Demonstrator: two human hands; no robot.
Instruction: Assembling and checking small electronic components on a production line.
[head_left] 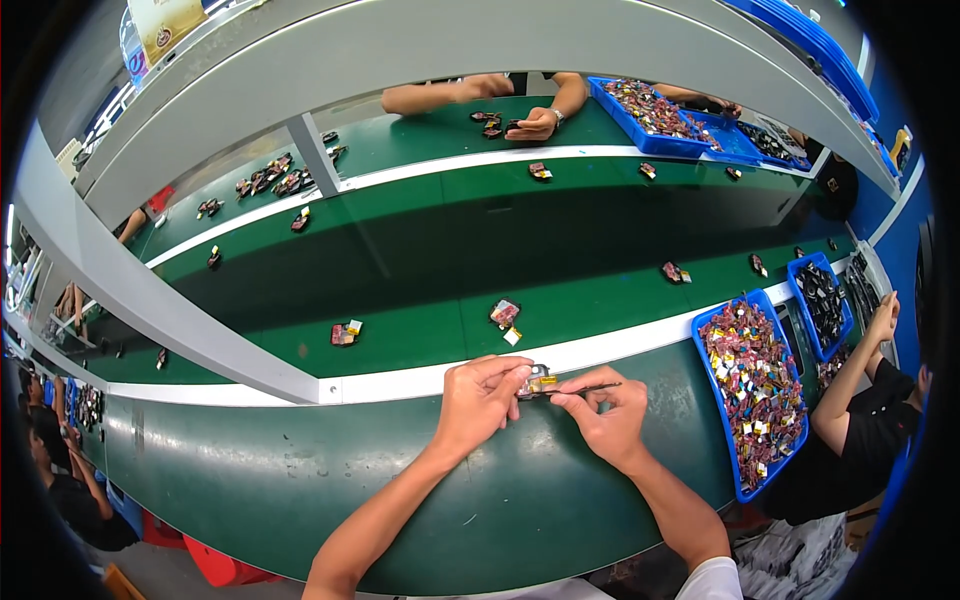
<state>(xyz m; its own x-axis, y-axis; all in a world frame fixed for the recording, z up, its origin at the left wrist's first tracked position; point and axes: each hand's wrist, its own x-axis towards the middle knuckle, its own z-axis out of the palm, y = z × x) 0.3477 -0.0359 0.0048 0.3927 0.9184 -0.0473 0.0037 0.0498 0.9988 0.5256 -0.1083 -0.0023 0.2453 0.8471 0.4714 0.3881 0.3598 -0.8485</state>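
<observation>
Over the near edge of the green bench, my left hand [482, 402] pinches a small dark electronic part [541, 380] with a yellow patch on it. My right hand [608, 412] is closed on a thin dark stick-like tool [598, 387], whose left end meets the part. Whether the tool is tweezers cannot be made out. Just beyond my hands, a small assembly with a white tag [505, 314] lies on the green belt, and a similar assembly [346, 333] lies further left.
A blue tray [742, 492] heaped with small wired parts stands at right. Behind it, another blue tray [840, 335] holds black pieces beside a co-worker's arm [840, 400]. A grey metal post [200, 340] slants down at left. Across the belt another person's hand [537, 124] works.
</observation>
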